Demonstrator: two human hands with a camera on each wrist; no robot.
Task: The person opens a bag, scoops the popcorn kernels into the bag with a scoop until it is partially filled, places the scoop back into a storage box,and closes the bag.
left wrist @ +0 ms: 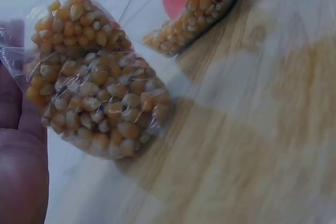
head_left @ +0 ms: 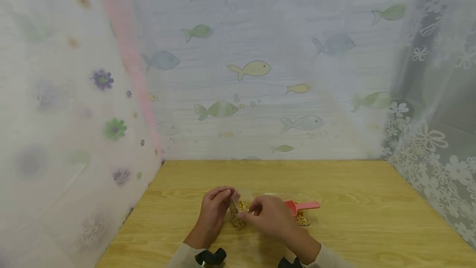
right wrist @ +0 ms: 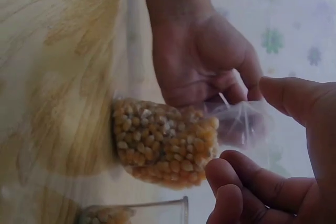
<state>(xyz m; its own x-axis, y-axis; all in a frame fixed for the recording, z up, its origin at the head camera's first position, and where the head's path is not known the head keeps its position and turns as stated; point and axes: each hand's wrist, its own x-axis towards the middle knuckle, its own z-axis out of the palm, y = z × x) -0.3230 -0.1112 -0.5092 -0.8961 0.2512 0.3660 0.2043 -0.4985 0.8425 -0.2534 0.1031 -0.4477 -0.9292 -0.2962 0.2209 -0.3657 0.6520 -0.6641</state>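
A clear plastic bag [left wrist: 105,103] of corn kernels stands on the table, its lower part bulging with yellow-orange grain. My left hand [head_left: 215,210] pinches the bag's upper edge between thumb and fingers, at the bag's left side. On the other side, my right hand [head_left: 273,218] is close against the bag's upper part. In the right wrist view, the right thumb [right wrist: 286,94] and the curled fingertips [right wrist: 224,174] stand apart, with the bag's loose top beside them. Whether they touch the film is hard to tell.
Right of the bag, partly behind my right hand, is a clear rectangular container [head_left: 308,220] holding more kernels. A red scoop [head_left: 297,207] lies in it, handle reaching right over the rim. Printed curtains [head_left: 253,135] enclose the wooden table [head_left: 353,202] at the back and sides.
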